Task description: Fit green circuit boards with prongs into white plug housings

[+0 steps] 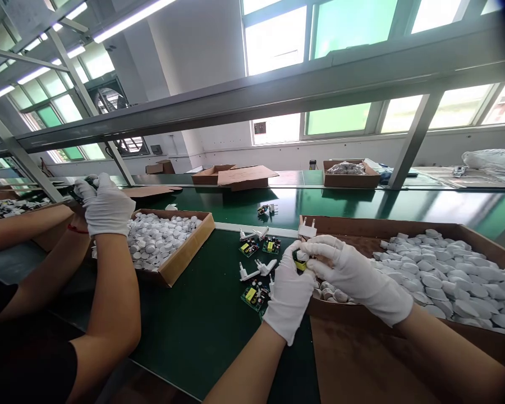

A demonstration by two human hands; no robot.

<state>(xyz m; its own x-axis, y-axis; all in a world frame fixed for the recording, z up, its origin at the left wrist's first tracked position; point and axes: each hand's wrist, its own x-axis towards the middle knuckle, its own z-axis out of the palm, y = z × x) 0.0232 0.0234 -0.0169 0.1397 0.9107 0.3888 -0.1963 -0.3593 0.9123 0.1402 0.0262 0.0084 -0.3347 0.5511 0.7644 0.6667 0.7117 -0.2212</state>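
Observation:
Both my hands wear white gloves and meet over the near left corner of a cardboard box of white plastic plug shells. My left hand and my right hand are closed together on a small green circuit board with a yellow part. A white plug piece stands on the box edge just behind my fingers. Several loose circuit boards and white plug pieces lie on the green belt to the left of my hands.
A co-worker's gloved hands work at the left over another cardboard box of white shells. More cardboard boxes sit on the far side of the green belt. A metal frame rail runs overhead.

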